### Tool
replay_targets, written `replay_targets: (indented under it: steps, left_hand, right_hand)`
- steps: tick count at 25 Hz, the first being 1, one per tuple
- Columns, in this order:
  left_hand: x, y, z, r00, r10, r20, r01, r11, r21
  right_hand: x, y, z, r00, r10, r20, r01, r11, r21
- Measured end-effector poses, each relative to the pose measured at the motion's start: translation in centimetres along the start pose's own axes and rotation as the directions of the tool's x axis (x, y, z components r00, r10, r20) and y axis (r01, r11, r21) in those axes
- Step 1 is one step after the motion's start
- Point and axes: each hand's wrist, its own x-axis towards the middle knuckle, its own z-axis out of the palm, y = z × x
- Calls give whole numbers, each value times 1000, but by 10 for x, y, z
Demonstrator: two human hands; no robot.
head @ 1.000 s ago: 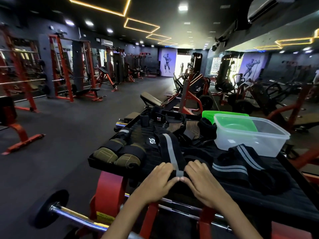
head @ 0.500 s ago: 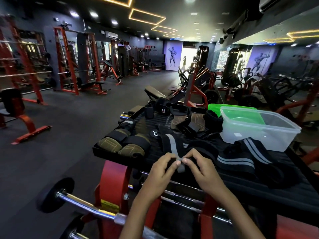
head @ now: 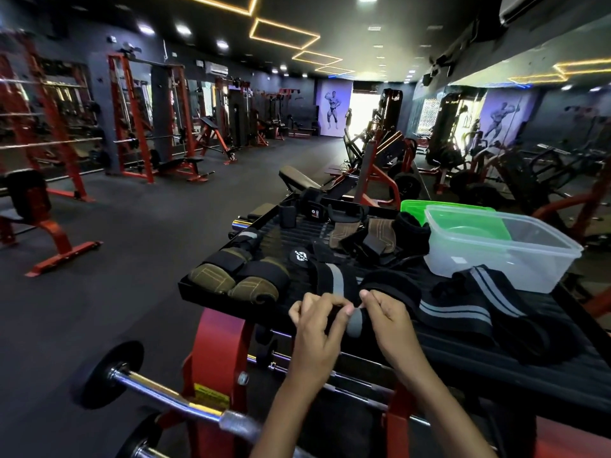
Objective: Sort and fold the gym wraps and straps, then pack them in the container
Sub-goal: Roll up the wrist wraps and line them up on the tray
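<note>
Both your hands are on the same piece right now — the left hand [head: 317,320] and right hand [head: 385,317] are pinching the near end of the black wrap with the grey stripe [head: 337,280], thumbs and fingertips closed on it right at the front edge of the black platform [head: 515,361]. Rest of that wrap trails away from you across the platform. Looks to me like you're starting the roll or fold on this one, so the sorting part isn't finished and nothing's packed yet: the clear container [head: 502,256] sits empty at the far right, with a green lid [head: 443,209] behind it.

Still loose: the striped wrap [head: 463,305] just to the right of your hands, the olive padded grips [head: 231,282] on the left, and the brown leather grips [head: 363,233] further back.

Next move, I'd say — keep the end tight and square as you turn it over, otherwise the roll goes lopsided. Then it goes in the container.
</note>
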Motion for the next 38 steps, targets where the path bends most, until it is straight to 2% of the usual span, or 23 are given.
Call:
replay_targets:
  steps: [1,4,7,8,10,12,14,16,17,18,20,22,26,27,29,31,33,35,37,38]
  left_hand:
    - [1,1,1,999,-2,-32,2,1000,-10]
    - [5,-2,0,994,-89,-58,81,989,-127]
    - [1,-3,1,992,-120,-34,114,984,-136]
    - [-1,-3,4,992,-120,-30,116,986,-119]
    - [-1,-1,6,989,-144,-39,139,983,-119]
    - [2,0,6,983,-179,-26,170,963,-210]
    - [5,0,3,981,-193,28,192,934,-302]
    - [5,1,-1,985,-169,34,172,945,-276]
    - [5,1,-1,990,-144,-1,141,969,-202]
    - [4,-1,-2,993,-114,-44,108,987,-117]
    - [2,-2,0,990,-57,-126,56,998,-10]
    - [2,-2,5,979,-58,-193,54,998,-26]
    - [-1,5,13,968,-129,-215,112,990,-91]
    - [-3,6,13,972,-102,-210,87,993,-81]
    - [-8,7,10,977,11,-212,-13,1000,-5]
    - [-11,3,9,971,36,-238,-38,999,-2]
    - [-8,5,13,949,-91,-303,65,993,-95]
    - [-4,9,16,933,-195,-304,149,975,-166]
    - [-5,12,16,946,-167,-278,132,981,-139]
    - [-7,11,15,957,-106,-270,84,992,-91]
  right_hand:
    - [-2,-1,-1,999,-11,34,11,1000,5]
    - [-8,-1,-18,964,-176,200,185,982,-28]
    - [0,-4,-48,892,-106,440,113,994,9]
    - [2,-3,-55,882,-98,460,127,991,-32]
    - [3,-5,-60,898,-185,399,270,948,-169]
    - [-3,-9,-49,884,-269,382,401,857,-325]
    - [-10,-9,-37,870,-298,392,468,746,-473]
    - [-12,-3,-29,840,-411,356,543,608,-580]
    - [-11,1,-26,822,-458,338,563,567,-601]
    - [-12,4,-23,819,-473,325,566,567,-598]
    - [-15,5,-18,864,-425,270,503,693,-517]
    - [-18,4,-15,897,-397,196,443,798,-409]
    - [-17,8,-10,880,-468,77,463,813,-353]
    - [-13,7,-9,910,-411,55,409,871,-273]
    - [-7,2,-6,976,-207,69,210,977,-41]
    - [-7,-3,-5,986,-122,115,117,992,47]
    - [-12,-1,-7,962,-267,51,269,962,-41]
    - [-17,2,-8,895,-446,-3,430,864,-260]
    - [-14,5,-8,882,-469,-36,443,855,-269]
    - [-10,5,-6,917,-393,-61,375,906,-196]
